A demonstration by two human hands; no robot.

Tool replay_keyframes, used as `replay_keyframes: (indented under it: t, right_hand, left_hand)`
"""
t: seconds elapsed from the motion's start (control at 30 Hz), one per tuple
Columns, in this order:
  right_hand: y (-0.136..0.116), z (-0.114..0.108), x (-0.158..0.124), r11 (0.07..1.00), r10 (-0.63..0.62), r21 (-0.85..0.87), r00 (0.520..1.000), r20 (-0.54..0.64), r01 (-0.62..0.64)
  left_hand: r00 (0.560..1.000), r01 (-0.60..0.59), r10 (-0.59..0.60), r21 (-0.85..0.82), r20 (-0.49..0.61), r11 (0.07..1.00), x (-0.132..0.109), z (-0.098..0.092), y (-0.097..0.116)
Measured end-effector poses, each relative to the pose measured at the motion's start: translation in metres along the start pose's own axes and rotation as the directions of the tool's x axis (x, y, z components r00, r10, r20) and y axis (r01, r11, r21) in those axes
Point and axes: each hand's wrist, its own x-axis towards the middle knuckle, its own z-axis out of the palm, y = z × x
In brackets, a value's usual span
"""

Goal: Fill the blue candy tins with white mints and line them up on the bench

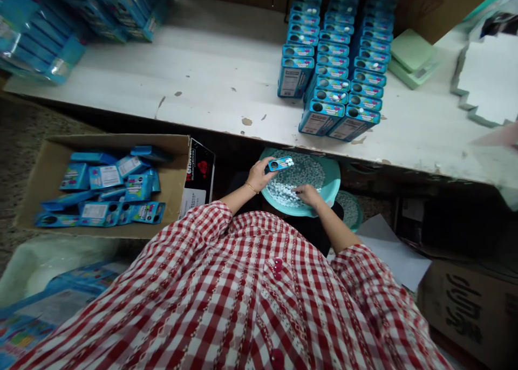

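Note:
My left hand point(259, 175) is closed round a small blue box point(280, 164), held flat over a teal bowl point(334, 177) on my lap. The box's top shows a round hole and a few white pieces. The bowl is full of small white tablets point(301, 173). My right hand point(308, 195) rests in the tablets at the bowl's near side, fingers curled down into them; what they pinch is hidden.
Rows of upright blue boxes point(338, 62) stand on the worn white table point(210, 84). A cardboard carton point(178, 181) at my left holds several loose blue boxes. Wrapped blue packs point(48, 30) lie far left; a green scale point(413, 57) sits at the right.

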Motion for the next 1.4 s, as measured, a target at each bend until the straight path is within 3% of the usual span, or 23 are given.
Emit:
replay_keyframes:
  t: [0.17, 0.27, 0.4, 0.57, 0.67, 0.87, 1.1, 1.23, 1.4]
  right_hand:
    - [0.012, -0.04, -0.035, 0.969, -0.015, 0.246, 0.998, -0.057, 0.029]
    - [0.005, -0.07, -0.053, 0.957, -0.048, 0.281, 0.993, -0.104, 0.075]
    - [-0.024, -0.1, -0.062, 0.987, -0.09, 0.123, 0.989, -0.114, 0.104]
    - [-0.058, -0.114, -0.064, 0.991, -0.054, -0.127, 0.992, -0.114, 0.039]
    - [-0.055, -0.113, -0.067, 0.994, -0.024, -0.112, 0.995, -0.097, 0.014]
    - [-0.015, -0.098, -0.077, 0.991, -0.009, 0.13, 0.988, -0.154, 0.029]
    - [0.018, -0.063, -0.08, 0.927, 0.1, 0.374, 0.973, -0.21, -0.015]
    - [0.024, -0.043, -0.065, 0.933, 0.134, 0.359, 0.957, -0.258, -0.034]
    - [0.027, -0.028, -0.051, 0.963, 0.151, 0.256, 0.957, -0.248, -0.085]
  left_hand:
    - [1.0, 0.022, -0.023, 0.034, 0.009, 0.999, 0.002, 0.005, -0.002]
    - [1.0, 0.009, -0.011, 0.062, 0.027, 0.998, 0.002, 0.009, 0.0]
    - [0.998, -0.025, 0.019, 0.095, 0.067, 0.995, 0.0, 0.014, 0.003]
    - [0.994, -0.059, 0.048, 0.108, 0.1, 0.992, -0.002, 0.014, 0.004]
    - [0.994, -0.055, 0.044, 0.113, 0.1, 0.992, -0.001, 0.015, 0.003]
    - [0.994, -0.076, 0.066, 0.119, 0.085, 0.99, -0.002, 0.014, 0.004]
    - [0.981, -0.192, 0.189, 0.058, 0.05, 0.98, -0.007, -0.008, 0.018]
    - [1.0, -0.008, 0.007, -0.161, -0.008, 0.987, -0.006, -0.014, 0.017]
    - [0.991, 0.13, -0.137, -0.39, 0.012, 0.911, 0.001, 0.003, 0.014]
